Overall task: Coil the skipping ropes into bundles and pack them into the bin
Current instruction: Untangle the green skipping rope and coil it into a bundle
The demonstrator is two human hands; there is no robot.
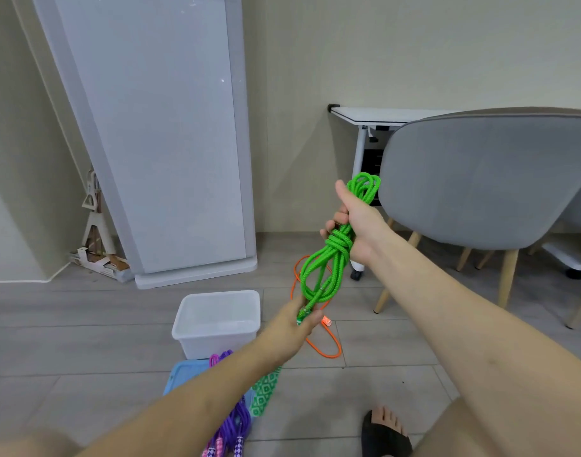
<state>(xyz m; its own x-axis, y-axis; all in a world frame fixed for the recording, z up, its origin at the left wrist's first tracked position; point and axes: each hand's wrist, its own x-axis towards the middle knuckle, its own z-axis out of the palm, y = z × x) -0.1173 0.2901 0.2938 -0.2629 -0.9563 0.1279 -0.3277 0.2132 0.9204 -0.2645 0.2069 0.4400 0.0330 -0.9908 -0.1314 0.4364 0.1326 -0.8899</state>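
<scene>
The green skipping rope [328, 258] is held up in the air, above and to the right of the white plastic bin [216, 321] that stands on the floor. It is already folded into a long bundle with some turns wrapped around its middle. The right hand [355, 222] has its grip clenched around the bundle just above these turns, and the loops come out over the thumb. The left hand [299, 319] pinches the lower end, where the patterned green handle seems to be. The rope looks braided, soft and light, so I think it will bend easily and the loops can spring open if the wrap is loose. The best place to hold it is probably the wrapped middle, where all strands are together. The bin appears to be without ropes inside. An orange skipping rope [325, 344] lies loose on the floor just right of the bin, and a purple skipping rope [236, 420] lies near the front of the bin, on a blue lid [180, 374].
</scene>
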